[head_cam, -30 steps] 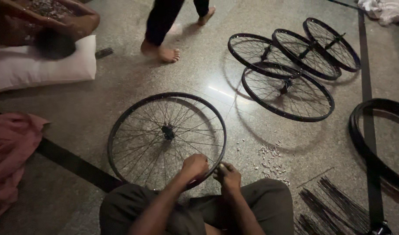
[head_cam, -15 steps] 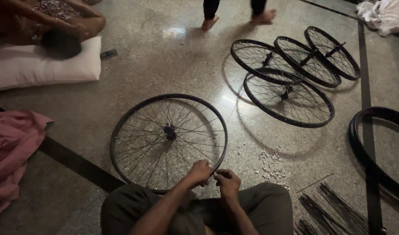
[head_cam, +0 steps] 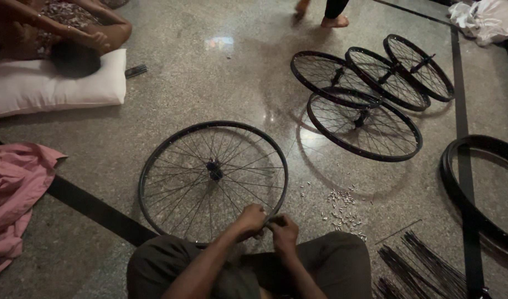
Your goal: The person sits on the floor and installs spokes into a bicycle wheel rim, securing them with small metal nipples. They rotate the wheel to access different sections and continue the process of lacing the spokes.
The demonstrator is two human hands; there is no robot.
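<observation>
Head view: a person sits on the floor with knees apart, and a spoked wheel lies flat just in front of them. Both hands meet at the near edge of its rim. The left hand is curled over the rim, fingers closed around it. The right hand sits just beside it, touching it, with its fingertips pinched together at the rim; what they pinch is too small to make out. The hub stands at the wheel's centre.

To the right of the wheel, a scatter of small pale nipples lies on the floor. Nearer the person's right knee lies a bundle of loose dark spokes. Farther off, three more wheels overlap each other, well apart from the one being worked. A black tyre lies at the right edge.

At upper left another person lies with their head on a white pillow. A pink cloth lies at the left edge. At the top, a third person's bare foot stands on the floor.
</observation>
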